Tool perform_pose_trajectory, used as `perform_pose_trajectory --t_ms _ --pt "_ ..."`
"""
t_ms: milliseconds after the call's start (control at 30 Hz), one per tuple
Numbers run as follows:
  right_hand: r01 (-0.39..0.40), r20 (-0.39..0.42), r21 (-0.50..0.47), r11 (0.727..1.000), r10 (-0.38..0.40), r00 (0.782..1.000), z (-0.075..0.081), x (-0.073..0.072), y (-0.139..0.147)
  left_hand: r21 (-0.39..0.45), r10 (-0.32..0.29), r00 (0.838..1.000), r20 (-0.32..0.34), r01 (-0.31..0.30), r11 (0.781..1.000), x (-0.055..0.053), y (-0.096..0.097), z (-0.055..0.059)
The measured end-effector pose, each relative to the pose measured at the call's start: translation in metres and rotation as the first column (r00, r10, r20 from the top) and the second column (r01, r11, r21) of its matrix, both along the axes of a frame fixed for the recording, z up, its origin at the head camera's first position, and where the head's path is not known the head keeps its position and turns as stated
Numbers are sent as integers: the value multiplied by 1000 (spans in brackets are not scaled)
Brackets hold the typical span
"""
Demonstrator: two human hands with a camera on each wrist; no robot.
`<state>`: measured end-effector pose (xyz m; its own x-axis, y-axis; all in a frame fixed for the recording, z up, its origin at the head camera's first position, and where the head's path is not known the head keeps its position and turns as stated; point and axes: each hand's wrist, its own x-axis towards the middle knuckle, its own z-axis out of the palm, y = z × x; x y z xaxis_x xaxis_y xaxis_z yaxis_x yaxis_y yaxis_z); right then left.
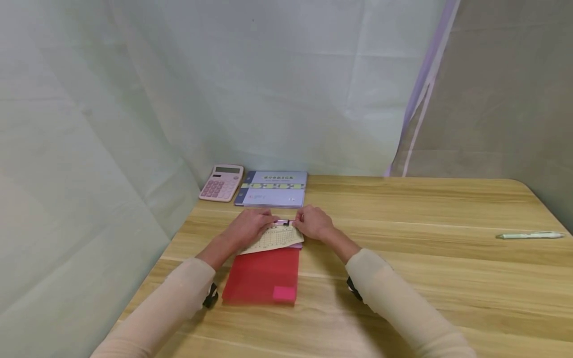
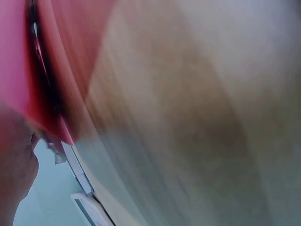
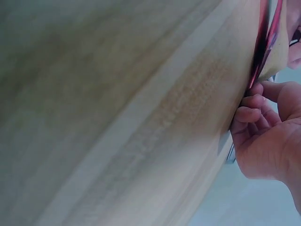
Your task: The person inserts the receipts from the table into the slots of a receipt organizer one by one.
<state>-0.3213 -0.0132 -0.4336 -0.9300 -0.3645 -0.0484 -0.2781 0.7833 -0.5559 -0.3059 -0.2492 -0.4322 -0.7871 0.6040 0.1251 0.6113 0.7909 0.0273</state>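
Observation:
A cream printed sheet [image 1: 270,239] with a fine grid lies askew over a red sheet or folder [image 1: 264,273] that carries a pink label. A small clip [image 1: 282,222] shows at the top of this stack, between the two hands. My left hand [image 1: 251,224] pinches the top left part of the printed sheet, its fingertips right at the clip. At the top right corner, my right hand [image 1: 313,222] pinches the sheet between thumb and curled fingers. In the right wrist view its fingertips [image 3: 254,101] meet the sheet's corner beside a pink edge. The left fingertips are hidden in the left wrist view.
Behind the hands lie a blue-white account book [image 1: 273,191] and a pink calculator [image 1: 222,183]. A pale green pen [image 1: 530,235] rests at the far right of the wooden table [image 1: 425,278]. Pale cloth [image 1: 268,84] hangs behind and to the left.

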Motion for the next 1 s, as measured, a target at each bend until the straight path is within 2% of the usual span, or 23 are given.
perform_pose_trajectory --t_ms 267,700,1000 --pt "-11 -16 9 1000 11 1000 0 1 0 17 3 1000 8 -3 1000 -1 -1 1" --pt "50 0 50 997 -50 999 0 4 -8 -10 -4 1000 0 4 1000 0 0 1" --pt "36 4 52 998 -36 999 0 4 -6 -4 -26 999 -25 26 1000 -2 -2 -3"
